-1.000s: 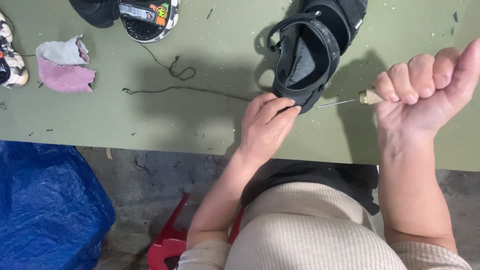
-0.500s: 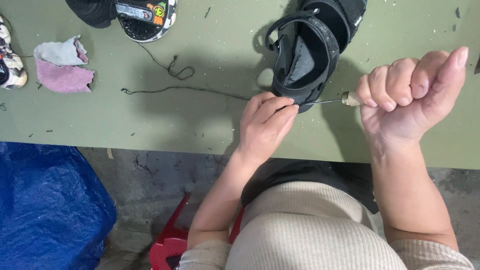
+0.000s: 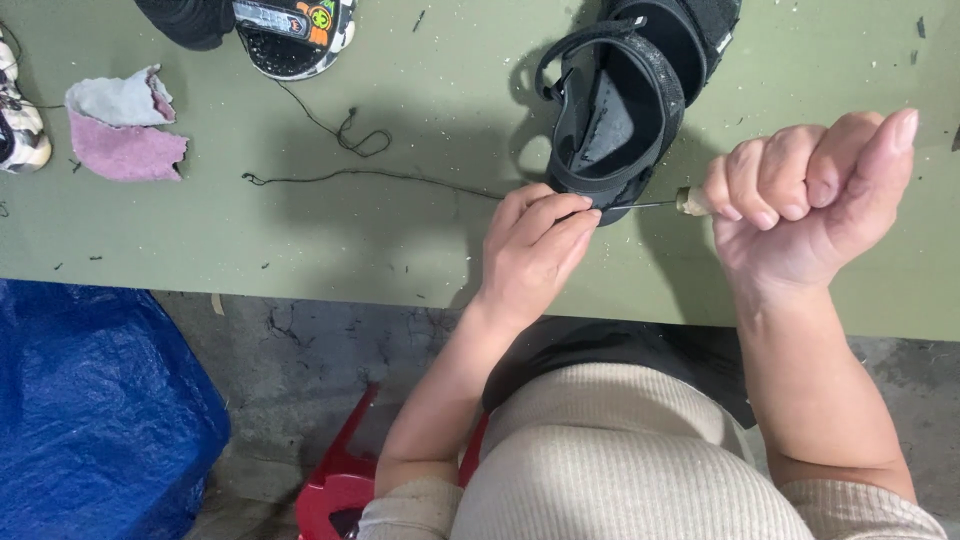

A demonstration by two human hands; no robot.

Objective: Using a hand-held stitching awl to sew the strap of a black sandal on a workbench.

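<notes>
From the head camera, looking down, a green table (image 3: 300, 250) fills the far part of the scene, its near edge running across the middle. A black sandal (image 3: 620, 110) lies on the table right of centre, toe end pointing toward the person, straps looped over its footbed.

The left hand (image 3: 535, 250) rests on the table at the near end of the sandal, its fingers (image 3: 560, 215) pressed together against the sole's edge, pinching it. The right hand (image 3: 810, 200) is clenched into a fist to the right of the sandal, gripping an awl (image 3: 660, 203): only the pale end of its handle and the thin metal shaft show beyond the fist. The shaft runs leftward and meets the near end of the sandal just beside the left fingertips.

A dark thread (image 3: 380, 178) trails across the table from the left hand toward the left, with a looped stretch lying farther back.

Far left on the table lie a pink and grey scrap of cloth (image 3: 125, 125) and, at the very edge, part of a patterned shoe (image 3: 20, 120). At the far edge, left of centre, sits another sandal sole (image 3: 295, 30) with a coloured patch, next to a dark item cut off by the frame.

Below the table, a blue tarp (image 3: 90, 410) lies at the near left, and a red stool (image 3: 340, 480) shows beside the person's cream ribbed top.
</notes>
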